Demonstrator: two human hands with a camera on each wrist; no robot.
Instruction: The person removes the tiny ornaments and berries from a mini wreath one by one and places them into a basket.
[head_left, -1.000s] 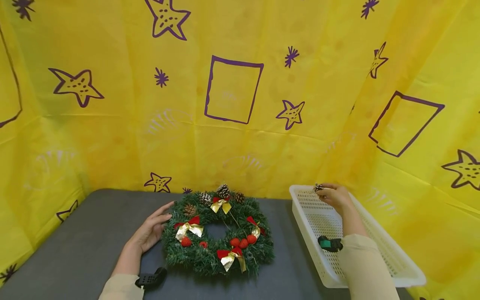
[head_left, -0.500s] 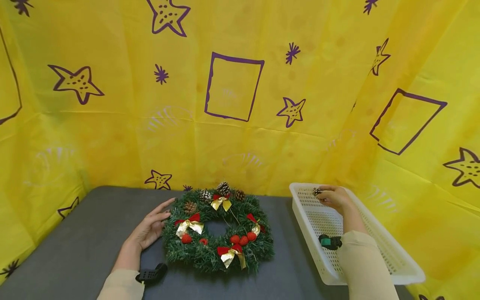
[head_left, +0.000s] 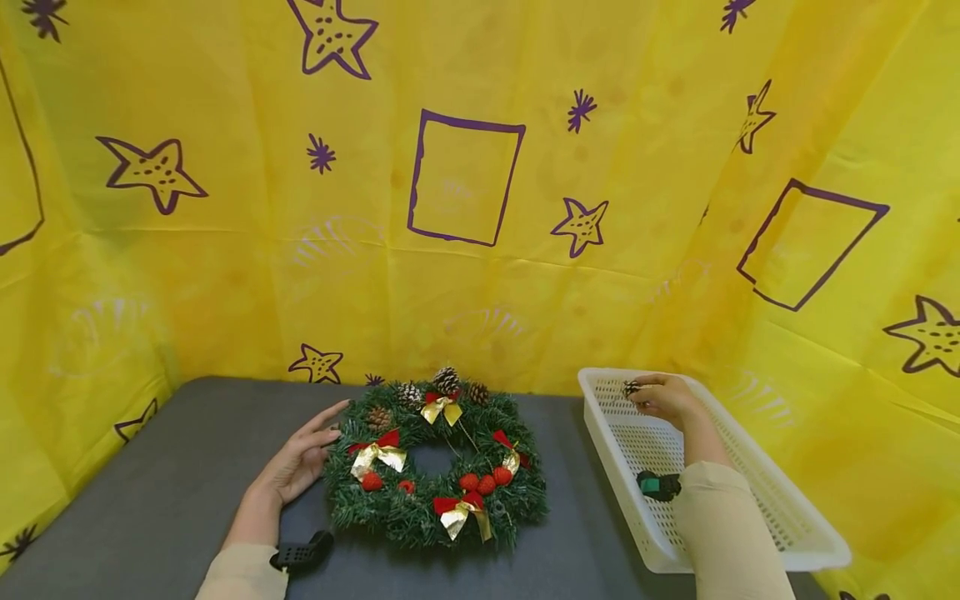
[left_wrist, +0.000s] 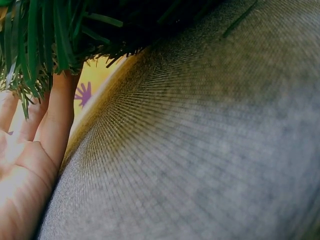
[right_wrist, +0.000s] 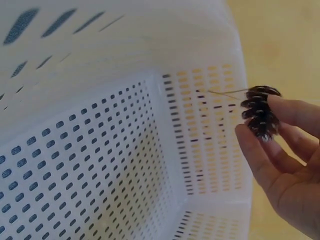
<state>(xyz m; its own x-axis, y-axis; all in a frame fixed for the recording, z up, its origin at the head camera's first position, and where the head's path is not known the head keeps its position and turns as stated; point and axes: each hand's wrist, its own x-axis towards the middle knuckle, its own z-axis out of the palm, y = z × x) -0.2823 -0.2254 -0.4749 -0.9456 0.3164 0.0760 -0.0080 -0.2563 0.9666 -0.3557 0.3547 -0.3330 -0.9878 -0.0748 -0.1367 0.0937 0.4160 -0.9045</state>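
A green wreath (head_left: 517, 492) lies on the dark table, dressed with red and gold bows, red berries and several pine cones along its far side. My left hand (head_left: 296, 458) rests at the wreath's left edge, fingers extended against the needles; in the left wrist view the greenery (left_wrist: 40, 45) covers its fingertips. Over the far end of the white basket (head_left: 637, 517), my right hand (head_left: 667, 398) pinches a dark pine cone (right_wrist: 260, 112) with pale-tipped scales between thumb and fingers. A thin wire sticks out from this cone toward the basket wall.
The basket, with perforated walls and floor, stands at the table's right side. A yellow cloth (head_left: 465, 308) with purple drawings hangs behind and at both sides. Grey table surface (head_left: 202, 467) extends left of the wreath.
My right hand has lowered slightly with the pine cone, from the basket's far rim to just inside it. The left hand and the wreath stay in place.
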